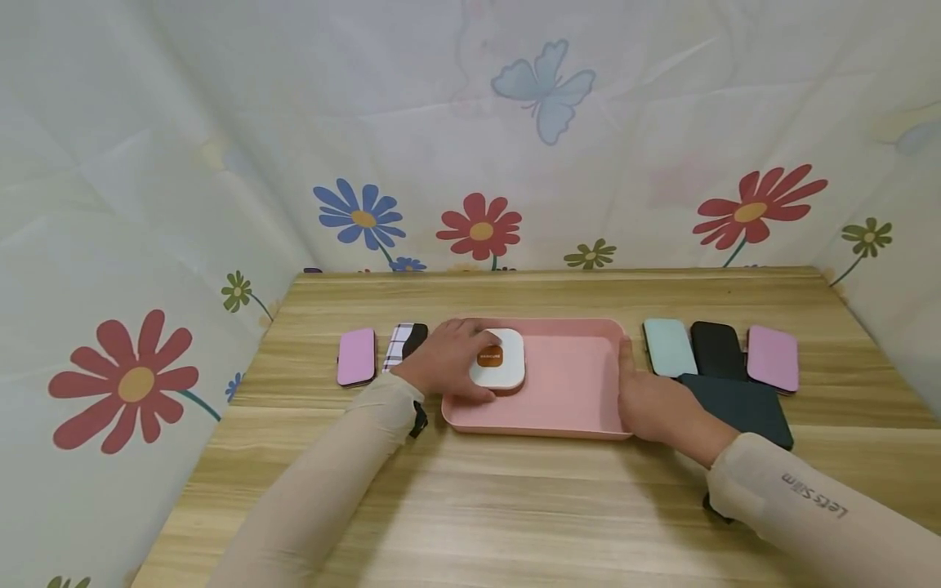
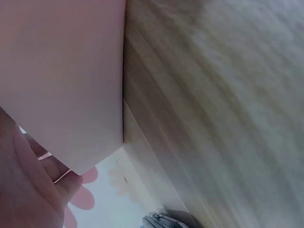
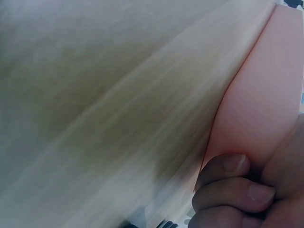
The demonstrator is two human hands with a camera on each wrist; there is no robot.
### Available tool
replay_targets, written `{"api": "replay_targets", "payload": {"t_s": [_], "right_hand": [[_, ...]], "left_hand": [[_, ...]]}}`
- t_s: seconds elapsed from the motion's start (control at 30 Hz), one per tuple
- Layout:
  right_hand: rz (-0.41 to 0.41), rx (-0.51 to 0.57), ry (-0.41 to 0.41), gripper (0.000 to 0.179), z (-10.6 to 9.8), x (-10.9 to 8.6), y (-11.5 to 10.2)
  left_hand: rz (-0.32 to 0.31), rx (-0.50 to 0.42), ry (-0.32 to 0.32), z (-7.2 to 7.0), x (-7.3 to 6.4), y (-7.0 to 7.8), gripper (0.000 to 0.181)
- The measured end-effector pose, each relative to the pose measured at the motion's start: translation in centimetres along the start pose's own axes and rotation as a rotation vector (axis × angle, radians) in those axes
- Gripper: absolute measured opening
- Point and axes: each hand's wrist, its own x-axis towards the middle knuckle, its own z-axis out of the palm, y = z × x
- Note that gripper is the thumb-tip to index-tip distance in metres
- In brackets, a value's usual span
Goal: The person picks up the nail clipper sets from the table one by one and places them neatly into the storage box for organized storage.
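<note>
The left hand (image 1: 456, 355) spans a white square case (image 1: 509, 359) with an orange label, thumb and fingers on opposite edges, inside the left part of a pink rectangular tray (image 1: 569, 380); whether the case rests on the tray's floor cannot be told. The right hand (image 1: 654, 404) grips the tray's right end, fingers curled against the outer wall. On the wood-grain tabletop (image 1: 515, 506), a lilac case (image 1: 356, 357) lies left of the tray, and a mint case (image 1: 670, 348) lies right.
</note>
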Motion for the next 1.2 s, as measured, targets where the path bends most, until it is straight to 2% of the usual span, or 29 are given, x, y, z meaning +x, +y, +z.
{"api": "replay_targets", "payload": {"t_s": [0.2, 0.5, 0.9, 1.2], "right_hand": [[-0.015, -0.007, 0.001, 0.077, 0.1, 0.0, 0.1], [-0.012, -0.005, -0.001, 0.078, 0.2, 0.1, 0.4], [-0.02, 0.0, 0.001, 0.077, 0.1, 0.0, 0.2], [-0.03, 0.007, 0.018, 0.08, 0.2, 0.0, 0.3]], "left_hand": [[-0.004, -0.025, 0.007, 0.1, -0.3, 0.0, 0.087], [-0.018, 0.002, 0.031, 0.1, -0.4, 0.1, 0.089], [-0.041, -0.034, 0.032, 0.5, -0.5, -0.1, 0.091], [-0.068, -0.081, 0.026, 0.4, -1.1, -0.4, 0.087]]}}
